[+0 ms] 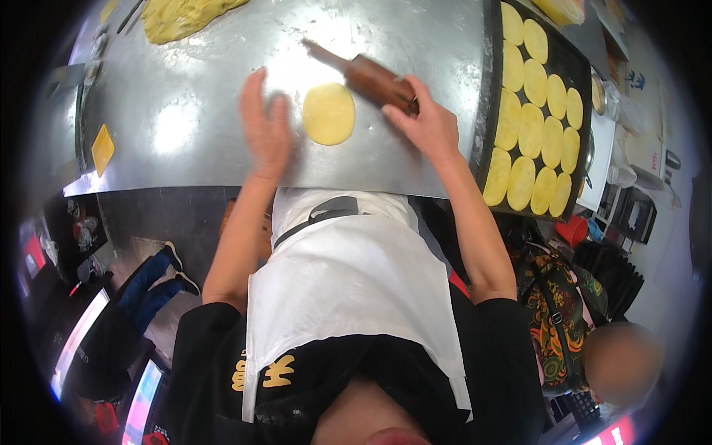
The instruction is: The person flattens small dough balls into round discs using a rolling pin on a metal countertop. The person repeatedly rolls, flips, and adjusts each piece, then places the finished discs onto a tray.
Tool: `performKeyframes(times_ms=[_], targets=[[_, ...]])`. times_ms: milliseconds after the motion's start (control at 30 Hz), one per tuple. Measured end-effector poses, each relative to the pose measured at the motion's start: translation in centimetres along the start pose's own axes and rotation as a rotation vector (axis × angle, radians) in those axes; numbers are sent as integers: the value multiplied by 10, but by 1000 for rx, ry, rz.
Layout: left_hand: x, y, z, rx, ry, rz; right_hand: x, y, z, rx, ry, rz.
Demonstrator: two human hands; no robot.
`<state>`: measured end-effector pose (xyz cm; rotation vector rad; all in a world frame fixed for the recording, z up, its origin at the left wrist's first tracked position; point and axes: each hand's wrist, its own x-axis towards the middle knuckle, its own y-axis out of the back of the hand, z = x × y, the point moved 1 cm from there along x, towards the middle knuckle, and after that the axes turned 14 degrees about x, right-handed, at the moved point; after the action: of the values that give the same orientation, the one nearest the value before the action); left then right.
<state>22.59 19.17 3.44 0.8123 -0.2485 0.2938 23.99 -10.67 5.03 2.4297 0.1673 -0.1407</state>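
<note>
Head view: looking down on a metal table (423,37) in front of a person in a white apron (348,282).
Writing: short gold lettering (278,371) on the person's black shirt (204,356), partly hidden by the apron; two lit screens (80,341) at near left are too washed out to read.
Rolling pin (378,80): one, brown, slanting from far left to near right, slightly blurred.
Flat dough oval (328,113): one, yellow, lying on the metal just left of the rolling pin, near the middle of the table.
Dough lump (182,16): one, large and yellow, at far left, cut off by the picture's edge.
Black tray (567,63): one, on the right, bearing fourteen yellow ovals (530,130) in four uneven rows that run near to far.
Yellow flat piece (103,150): one, at the table's near left.
Right hand (429,119): closed around the rolling pin's near right end, thumb apart from the fingers.
Left hand (265,126): open and empty, thumb spread, blurred; left of the flat dough oval and apart from it. Whether it touches the metal cannot be told.
</note>
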Motion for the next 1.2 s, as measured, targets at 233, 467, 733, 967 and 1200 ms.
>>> performKeyframes(times_ms=[233, 467, 733, 967, 1200], targets=[[20, -22, -79, 697, -139, -123, 54, -48, -35, -246, 219, -258], [64, -32, -64, 651, -86, -134, 112, -51, -29, -110, 187, -74], [-35, -1, -31, 613, -144, -113, 13, -48, -15, -139, 336, -150], [41, -28, -59, 692, -216, -84, 90, -53, -19, -89, 200, -19], [-13, -6, -38, 588, -109, -326, -8, -55, -12, -39, 252, -39]])
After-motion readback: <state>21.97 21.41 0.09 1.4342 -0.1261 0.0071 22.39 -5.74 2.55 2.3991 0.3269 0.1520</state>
